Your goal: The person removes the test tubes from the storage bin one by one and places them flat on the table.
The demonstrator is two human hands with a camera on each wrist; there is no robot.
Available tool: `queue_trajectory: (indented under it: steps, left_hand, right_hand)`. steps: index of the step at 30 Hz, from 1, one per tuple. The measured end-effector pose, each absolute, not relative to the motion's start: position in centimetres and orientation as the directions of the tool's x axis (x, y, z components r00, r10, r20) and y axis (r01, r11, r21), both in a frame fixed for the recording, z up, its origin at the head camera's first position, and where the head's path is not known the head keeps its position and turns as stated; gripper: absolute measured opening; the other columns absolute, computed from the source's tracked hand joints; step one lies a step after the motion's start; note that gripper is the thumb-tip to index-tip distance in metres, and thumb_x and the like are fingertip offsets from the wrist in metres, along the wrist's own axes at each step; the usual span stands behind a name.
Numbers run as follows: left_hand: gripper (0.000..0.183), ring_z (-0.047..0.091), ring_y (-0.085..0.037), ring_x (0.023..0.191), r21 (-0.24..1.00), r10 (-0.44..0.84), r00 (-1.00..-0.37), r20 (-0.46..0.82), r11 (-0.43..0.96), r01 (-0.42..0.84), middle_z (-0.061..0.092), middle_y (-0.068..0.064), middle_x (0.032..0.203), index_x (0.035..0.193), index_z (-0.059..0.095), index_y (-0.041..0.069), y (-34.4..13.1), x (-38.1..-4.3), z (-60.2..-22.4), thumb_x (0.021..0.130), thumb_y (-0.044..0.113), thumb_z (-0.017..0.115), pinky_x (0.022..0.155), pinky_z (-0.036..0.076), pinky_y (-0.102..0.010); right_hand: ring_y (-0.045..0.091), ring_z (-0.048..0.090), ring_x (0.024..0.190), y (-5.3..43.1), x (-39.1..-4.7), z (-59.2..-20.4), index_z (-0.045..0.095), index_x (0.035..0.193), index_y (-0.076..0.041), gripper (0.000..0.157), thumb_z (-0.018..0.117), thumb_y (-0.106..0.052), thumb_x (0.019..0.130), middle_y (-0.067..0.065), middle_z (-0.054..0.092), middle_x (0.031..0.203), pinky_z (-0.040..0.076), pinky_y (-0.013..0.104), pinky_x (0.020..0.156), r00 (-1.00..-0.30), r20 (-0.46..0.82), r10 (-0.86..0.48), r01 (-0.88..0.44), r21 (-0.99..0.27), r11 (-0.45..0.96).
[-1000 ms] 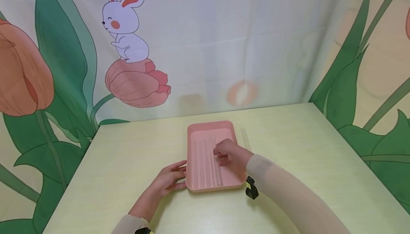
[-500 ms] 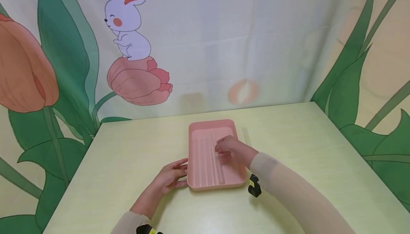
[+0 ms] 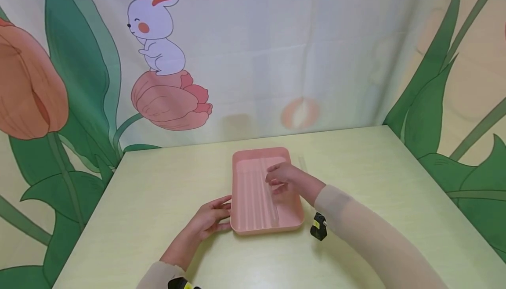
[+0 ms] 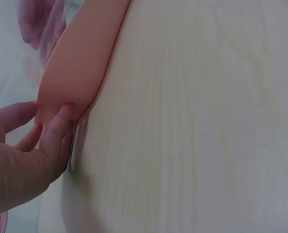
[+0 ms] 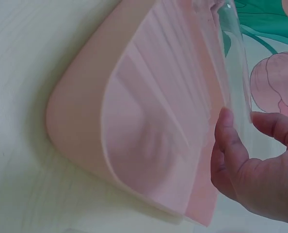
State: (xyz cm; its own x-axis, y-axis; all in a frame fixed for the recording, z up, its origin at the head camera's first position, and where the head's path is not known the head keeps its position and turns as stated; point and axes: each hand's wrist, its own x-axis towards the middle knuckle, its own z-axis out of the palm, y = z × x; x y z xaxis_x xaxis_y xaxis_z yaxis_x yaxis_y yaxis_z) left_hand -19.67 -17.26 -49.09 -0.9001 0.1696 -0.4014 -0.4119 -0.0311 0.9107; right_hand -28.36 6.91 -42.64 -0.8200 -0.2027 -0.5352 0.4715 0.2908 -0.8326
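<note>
A shallow pink tray lies on the table, with several clear tubes side by side lengthwise in its left part. Over the tray, my right hand pinches one clear tube between thumb and fingers. The tube slants above the row in the head view, its near end short of the tray's front wall. My left hand rests its extended fingers and thumb against the tray's left outer wall, as the left wrist view shows the fingertips on the pink side.
Another clear tube lies on the pale table just right of the tray, partly behind my right forearm. Behind the table hangs a curtain printed with a rabbit and tulips.
My right hand has moved slightly up and away with the tube, whose near end has drawn back from the tray's front wall. The left hand stays against the tray.
</note>
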Motion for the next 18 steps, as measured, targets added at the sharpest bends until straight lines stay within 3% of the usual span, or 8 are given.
queue_trajectory:
  steps: [4, 11, 18]
  left_hand:
    - [0.057, 0.069, -0.016, 0.101, 0.911, 0.168, -0.9, -0.402, -0.023, -0.411, 0.045, -0.032, 0.154, 0.155, 0.04, -0.001, -17.2, -19.7, -49.0, 0.099, -0.004, 0.053, 0.078, 0.065, -0.035]
    - [0.057, 0.069, -0.016, 0.102, 0.912, 0.16, -0.901, -0.403, -0.014, -0.41, 0.046, -0.031, 0.154, 0.155, 0.04, -0.001, -17.1, -19.6, -48.9, 0.099, -0.004, 0.053, 0.078, 0.065, -0.035]
    - [0.056, 0.069, -0.017, 0.101, 0.911, 0.144, -0.902, -0.407, -0.011, -0.412, 0.049, -0.03, 0.152, 0.154, 0.043, 0.0, -17.2, -19.8, -49.1, 0.099, -0.004, 0.054, 0.078, 0.065, -0.035]
  right_hand:
    - [0.013, 0.054, 0.083, 7.5, -28.2, -41.7, 0.046, 0.147, 0.001, 0.056, 0.061, -0.001, 0.093, 0.004, 0.055, 0.095, 0.058, 0.022, 0.057, -0.825, -0.512, -0.239, 0.444, -0.849, 0.286]
    - [0.015, 0.055, 0.092, 8.4, -28.0, -40.3, 0.043, 0.151, 0.0, 0.059, 0.06, -0.002, 0.095, 0.009, 0.057, 0.115, 0.06, 0.024, 0.064, -0.842, -0.472, -0.263, 0.399, -0.871, 0.287]
    - [0.014, 0.054, 0.089, 9.1, -27.7, -38.9, 0.042, 0.151, 0.002, 0.057, 0.059, -0.004, 0.096, 0.005, 0.055, 0.103, 0.061, 0.024, 0.069, -0.847, -0.447, -0.287, 0.367, -0.883, 0.291]
